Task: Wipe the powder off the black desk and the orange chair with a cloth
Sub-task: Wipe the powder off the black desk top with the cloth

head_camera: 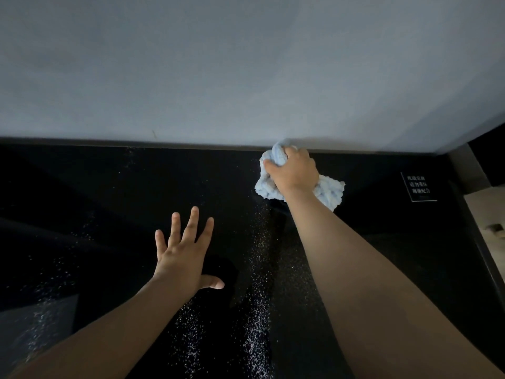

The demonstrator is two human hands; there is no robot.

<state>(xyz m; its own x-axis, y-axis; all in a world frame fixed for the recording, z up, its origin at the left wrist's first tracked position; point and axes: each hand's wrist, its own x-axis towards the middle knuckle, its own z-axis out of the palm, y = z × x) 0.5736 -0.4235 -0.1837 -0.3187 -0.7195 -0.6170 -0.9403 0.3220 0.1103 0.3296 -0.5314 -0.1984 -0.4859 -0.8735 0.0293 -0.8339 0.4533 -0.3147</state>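
The glossy black desk [114, 192] fills the lower half of the view and meets a pale wall at its far edge. White powder [258, 305] lies in a band down the middle and in scattered specks to the left. My right hand [293, 170] grips a bunched light-blue cloth [330, 190] and presses it on the desk close to the wall. My left hand [185, 255] rests flat on the desk with its fingers spread, nearer to me and left of the powder band. The orange chair is not in view.
A grey-white wall [246, 64] stands right behind the desk. A small black sign with white characters [418, 187] lies at the far right of the desktop. The desk's right edge [489, 263] runs past it, with pale flooring beyond.
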